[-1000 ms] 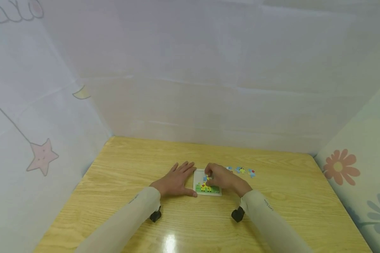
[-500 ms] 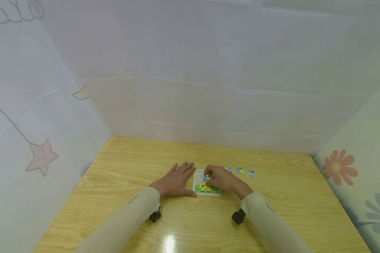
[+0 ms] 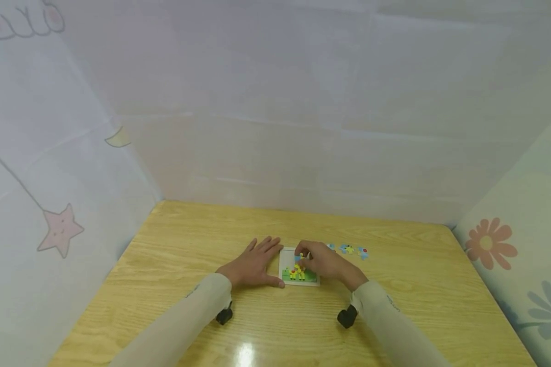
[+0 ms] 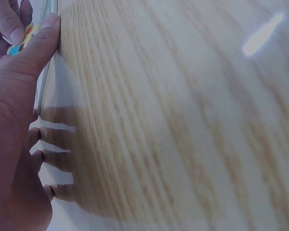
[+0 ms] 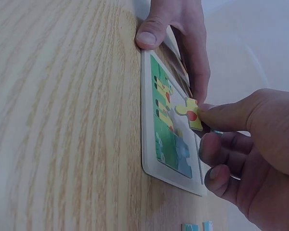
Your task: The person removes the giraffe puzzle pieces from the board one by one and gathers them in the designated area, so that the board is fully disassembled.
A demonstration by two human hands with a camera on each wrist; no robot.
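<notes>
A small white-framed jigsaw board (image 3: 286, 252) lies on the table, its lower part filled with green and yellow giraffe pieces. My left hand (image 3: 252, 266) rests with fingers spread along its left side, thumb (image 5: 151, 36) at the near left corner. Over the board, my right hand (image 3: 325, 261) pinches a yellow puzzle piece with a red spot (image 5: 189, 113) between thumb and forefinger. In the right wrist view the piece is tilted just above the bare part of the board. The left wrist view shows the left thumb (image 4: 41, 41) along the board's edge.
Several loose blue and yellow puzzle pieces (image 3: 348, 248) lie on the wooden table (image 3: 266, 331) beyond the right hand. Pale cloth walls (image 3: 275, 127) with printed drawings close off the back and both sides. Black wrist cameras (image 3: 347, 316) hang below the sleeves.
My right hand stays over the board, and the pinched piece has shifted slightly in its fingers. My left hand keeps its place. The whole head view has drifted a little.
</notes>
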